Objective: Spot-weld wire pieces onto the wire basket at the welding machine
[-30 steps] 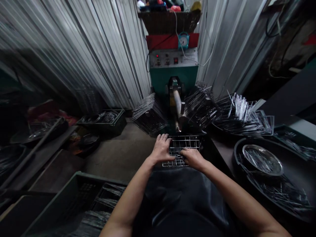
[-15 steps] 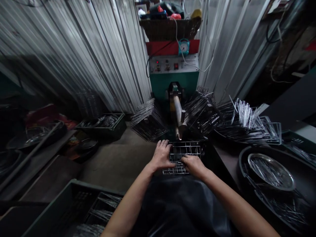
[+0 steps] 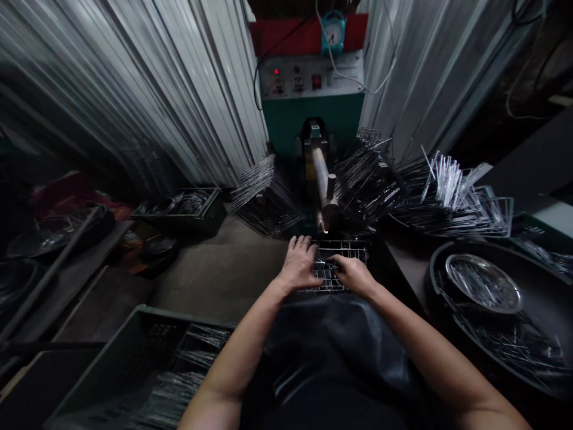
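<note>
A small wire grid rack [image 3: 349, 251] lies flat in front of me, just below the tip of a welding machine's arm [image 3: 322, 191]. My left hand [image 3: 299, 266] presses flat on the rack's left side, fingers spread. My right hand [image 3: 353, 275] rests on its right part, fingers curled over the wires. A small bright spot shows at the arm's tip, above the rack's far edge. A dark apron covers my lap under the rack.
The green machine with its control panel [image 3: 308, 80] stands against corrugated metal walls. Stacks of wire racks [image 3: 264, 197] flank the arm. A round metal dish of wire pieces [image 3: 483, 289] sits right. A green crate of racks [image 3: 147, 364] is lower left.
The view has tipped downward, so the machine sits higher in frame. Both hands and the rack have slid a little farther under the arm's tip.
</note>
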A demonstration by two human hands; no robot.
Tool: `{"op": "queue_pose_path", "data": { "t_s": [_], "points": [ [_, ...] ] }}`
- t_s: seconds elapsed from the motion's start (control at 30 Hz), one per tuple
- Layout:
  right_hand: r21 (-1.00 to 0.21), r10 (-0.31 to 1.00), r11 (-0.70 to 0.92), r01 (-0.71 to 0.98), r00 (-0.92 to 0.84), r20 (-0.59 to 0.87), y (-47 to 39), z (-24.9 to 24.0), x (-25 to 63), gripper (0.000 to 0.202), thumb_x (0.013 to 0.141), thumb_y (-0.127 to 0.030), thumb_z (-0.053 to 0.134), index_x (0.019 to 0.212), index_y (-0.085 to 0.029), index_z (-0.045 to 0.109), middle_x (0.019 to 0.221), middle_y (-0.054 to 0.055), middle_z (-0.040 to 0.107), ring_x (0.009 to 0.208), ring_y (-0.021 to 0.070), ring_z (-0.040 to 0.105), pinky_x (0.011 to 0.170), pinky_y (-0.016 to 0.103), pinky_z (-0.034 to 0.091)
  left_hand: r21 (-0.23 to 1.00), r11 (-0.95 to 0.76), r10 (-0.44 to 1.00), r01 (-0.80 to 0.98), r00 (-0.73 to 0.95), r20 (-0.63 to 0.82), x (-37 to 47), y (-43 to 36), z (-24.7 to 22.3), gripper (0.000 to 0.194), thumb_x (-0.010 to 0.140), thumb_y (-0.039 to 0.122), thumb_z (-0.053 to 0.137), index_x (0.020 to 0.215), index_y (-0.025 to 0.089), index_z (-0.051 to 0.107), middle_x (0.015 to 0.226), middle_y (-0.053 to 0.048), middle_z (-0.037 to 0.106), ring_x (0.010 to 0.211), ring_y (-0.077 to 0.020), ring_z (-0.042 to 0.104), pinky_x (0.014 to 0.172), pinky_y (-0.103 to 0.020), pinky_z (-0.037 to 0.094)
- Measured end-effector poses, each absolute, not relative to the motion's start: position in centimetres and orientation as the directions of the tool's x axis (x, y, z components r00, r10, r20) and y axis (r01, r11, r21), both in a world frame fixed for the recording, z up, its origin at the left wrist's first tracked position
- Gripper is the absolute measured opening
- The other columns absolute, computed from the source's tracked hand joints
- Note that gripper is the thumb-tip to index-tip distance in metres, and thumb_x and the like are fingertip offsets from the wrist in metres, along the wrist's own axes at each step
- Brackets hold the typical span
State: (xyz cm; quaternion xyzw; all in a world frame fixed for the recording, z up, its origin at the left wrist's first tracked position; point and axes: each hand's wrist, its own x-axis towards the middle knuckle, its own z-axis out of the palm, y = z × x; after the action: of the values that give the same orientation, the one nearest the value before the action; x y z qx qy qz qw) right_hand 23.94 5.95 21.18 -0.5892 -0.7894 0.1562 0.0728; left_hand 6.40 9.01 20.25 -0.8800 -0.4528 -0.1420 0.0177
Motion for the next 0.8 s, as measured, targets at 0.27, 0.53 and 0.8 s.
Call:
{"op": "queue_pose_path", "data": {
  "t_s": [0.27,0.53,0.8],
  "points": [
    [0.073,0.952,0.257,0.964,-0.239,-0.193,2.5,23.1,24.1,0.03,0.081,-0.002,0.039,0.1,-0.012,0.059,0.096,0.012,0.062,0.081,0.0219,0.063,0.066,0.029,0.047,0.046,-0.58,0.788,0.813,0.545,0.287,6.5,8.6,20.6,0.082,0.048,0.052,0.069,0.113,0.006,0.051,0.127,-0.025,0.045,0.12,-0.0371,0.038,0.105,-0.05,0.021],
    [0.119,0.965,0.17,0.978,-0.141,-0.22,2.5,22.2,24.4,0.029,0.08,0.001,0.036,0.093,-0.009,0.06,0.1,0.018,0.059,0.078,0.024,0.063,0.063,0.031,0.047,0.058,-0.585,0.785,0.809,0.548,0.29,6.6,8.3,20.1,0.083,0.047,0.054,0.069,0.114,0.008,0.05,0.127,-0.023,0.045,0.12,-0.0369,0.038,0.106,-0.05,0.02],
    [-0.165,0.959,0.168,0.972,-0.2,-0.201,3.6,22.0,25.1,0.028,0.079,-0.017,0.05,0.107,-0.02,0.052,0.093,0.007,0.065,0.087,0.0218,0.06,0.066,0.026,0.04,0.112,-0.603,0.78,0.79,0.554,0.291,7.2,7.9,20.4,0.076,0.049,0.048,0.068,0.112,0.01,0.05,0.127,-0.022,0.045,0.119,-0.0384,0.037,0.105,-0.052,0.017]
  ]
}}
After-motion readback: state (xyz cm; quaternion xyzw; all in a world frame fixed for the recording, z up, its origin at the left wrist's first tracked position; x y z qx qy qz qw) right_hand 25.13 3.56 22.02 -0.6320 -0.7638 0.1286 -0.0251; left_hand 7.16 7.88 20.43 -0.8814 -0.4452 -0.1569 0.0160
